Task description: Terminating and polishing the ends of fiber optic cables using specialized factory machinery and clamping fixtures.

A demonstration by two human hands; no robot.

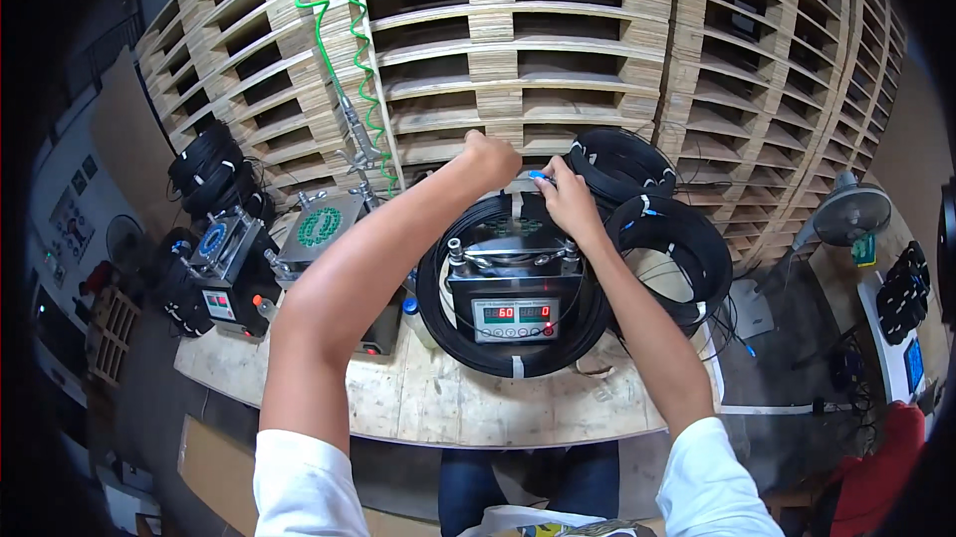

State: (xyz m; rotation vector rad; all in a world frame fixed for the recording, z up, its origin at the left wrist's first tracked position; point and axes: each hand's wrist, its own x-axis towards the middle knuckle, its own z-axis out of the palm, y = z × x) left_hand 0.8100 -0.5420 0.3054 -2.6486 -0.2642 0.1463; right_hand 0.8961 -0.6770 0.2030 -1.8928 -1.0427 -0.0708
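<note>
Beyond the machine in front of me, my right hand [572, 201] pinches a small blue cable connector [539, 176] between thumb and fingers. Just left of it is my left hand [490, 159], closed, with its fingertips turned away; what it holds, if anything, is hidden. Below both hands stands a box-shaped polishing machine [516, 283] with a lit red digital display [513, 318] and metal clamps on top. A large coil of black cable [518, 366] lies around this machine.
More black cable coils [712, 263] lie to the right on the wooden table [428, 408]. Two similar machines [224, 273] stand left, near a blue-capped bottle [410, 306]. An air gun [360, 144] hangs from green coiled hoses. Stacked pallets [568, 29] rise behind; a fan [851, 214] stands right.
</note>
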